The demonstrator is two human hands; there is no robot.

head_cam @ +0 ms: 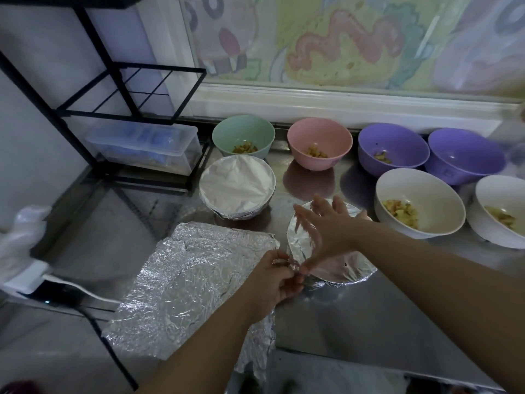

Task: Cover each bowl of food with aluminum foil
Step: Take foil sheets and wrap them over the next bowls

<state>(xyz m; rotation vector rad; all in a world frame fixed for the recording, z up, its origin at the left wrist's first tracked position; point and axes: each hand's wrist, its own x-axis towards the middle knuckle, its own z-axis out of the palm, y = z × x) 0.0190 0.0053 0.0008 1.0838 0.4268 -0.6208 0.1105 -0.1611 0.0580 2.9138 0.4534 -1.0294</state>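
A foil-covered bowl point(343, 270) sits near the middle of the steel counter point(369, 322). My left hand point(272, 282) pinches the foil at that bowl's near-left rim. My right hand point(326, 223) lies across its top with fingers spread, thumb down at the same rim spot. A second foil-covered bowl point(237, 189) stands behind to the left. Uncovered bowls with food: green point(243, 135), pink point(319, 142), two purple point(393, 147) point(466, 157), two white point(419, 201) point(501, 209). A crumpled foil sheet point(181, 285) lies flat on the left.
A black wire rack point(125, 89) with a clear plastic box point(147, 146) stands at the back left. A white power strip point(25, 277) and cable lie at the left edge. The counter's front edge runs just below the foil-covered bowl.
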